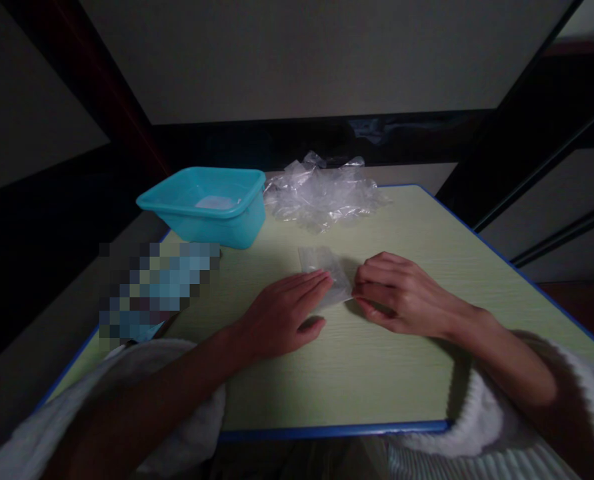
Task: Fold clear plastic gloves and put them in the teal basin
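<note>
A small clear plastic bag [321, 259] lies flat on the table in front of me. My left hand [289, 310] rests on it, fingers stretched out and together, the thumb apart from them. At the bag's lower right corner, my right hand [401, 293] is closed, its thumb and fingertips pinching the edge of the plastic. Whether anything lies inside the bag is too faint to tell.
A turquoise plastic basin [249, 223] with a whitish piece inside stands at the back left. Beside it is a heap of crumpled clear plastic bags [321, 193]. A blurred-out bluish object [171, 287] lies at the left edge of the pale, blue-rimmed table [337, 393].
</note>
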`<move>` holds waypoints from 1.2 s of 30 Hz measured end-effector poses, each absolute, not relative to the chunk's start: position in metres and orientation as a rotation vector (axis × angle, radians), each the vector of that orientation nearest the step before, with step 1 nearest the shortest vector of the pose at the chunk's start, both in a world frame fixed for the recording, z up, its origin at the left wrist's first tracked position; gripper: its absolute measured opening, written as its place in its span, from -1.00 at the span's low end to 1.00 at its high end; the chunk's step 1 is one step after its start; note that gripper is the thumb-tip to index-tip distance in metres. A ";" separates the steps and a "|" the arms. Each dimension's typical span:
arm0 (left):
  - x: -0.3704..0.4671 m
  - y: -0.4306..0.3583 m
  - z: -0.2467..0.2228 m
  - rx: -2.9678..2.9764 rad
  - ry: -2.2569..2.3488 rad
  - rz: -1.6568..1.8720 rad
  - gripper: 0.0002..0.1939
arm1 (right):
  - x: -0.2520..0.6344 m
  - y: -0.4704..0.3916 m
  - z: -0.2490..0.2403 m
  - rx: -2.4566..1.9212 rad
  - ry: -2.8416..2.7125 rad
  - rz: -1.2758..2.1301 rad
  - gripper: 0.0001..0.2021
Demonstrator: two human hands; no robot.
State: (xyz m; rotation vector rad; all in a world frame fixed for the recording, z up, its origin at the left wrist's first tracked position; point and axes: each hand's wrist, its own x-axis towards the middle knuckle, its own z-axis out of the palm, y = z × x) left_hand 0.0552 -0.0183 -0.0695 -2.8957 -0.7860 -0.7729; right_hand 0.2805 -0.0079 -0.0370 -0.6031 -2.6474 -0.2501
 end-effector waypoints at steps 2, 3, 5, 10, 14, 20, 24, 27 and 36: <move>0.056 -0.018 -0.070 -2.866 -0.793 -0.781 -0.56 | 0.279 -0.008 -0.038 -0.624 -2.619 -0.215 -0.76; 0.056 -0.018 -0.070 -2.854 -0.798 -0.781 -0.57 | 0.279 -0.008 -0.038 -0.631 -2.610 -0.203 -0.77; 0.057 -0.019 -0.070 -2.833 -0.806 -0.778 -0.60 | 0.278 -0.008 -0.039 -0.639 -2.603 -0.184 -0.78; 0.059 -0.019 -0.068 -2.767 -0.774 -0.729 -0.68 | 0.278 -0.007 -0.040 -0.641 -2.604 -0.163 -0.79; 0.061 -0.018 -0.067 -2.717 -0.703 -0.707 -0.69 | 0.279 -0.007 -0.040 -0.601 -2.661 -0.186 -0.76; 0.064 -0.017 -0.066 -2.679 -0.668 -0.720 -0.65 | 0.278 -0.006 -0.043 -0.543 -2.770 -0.315 -0.78; 0.065 -0.018 -0.066 -2.664 -0.661 -0.744 -0.65 | 0.275 -0.003 -0.049 -0.525 -2.758 -0.349 -0.76; 0.064 -0.019 -0.065 -2.667 -0.653 -0.750 -0.65 | 0.272 0.000 -0.052 -0.522 -2.746 -0.331 -0.73; 0.065 -0.019 -0.068 -2.708 -0.666 -0.762 -0.67 | 0.272 0.005 -0.060 -0.498 -2.746 -0.454 -0.70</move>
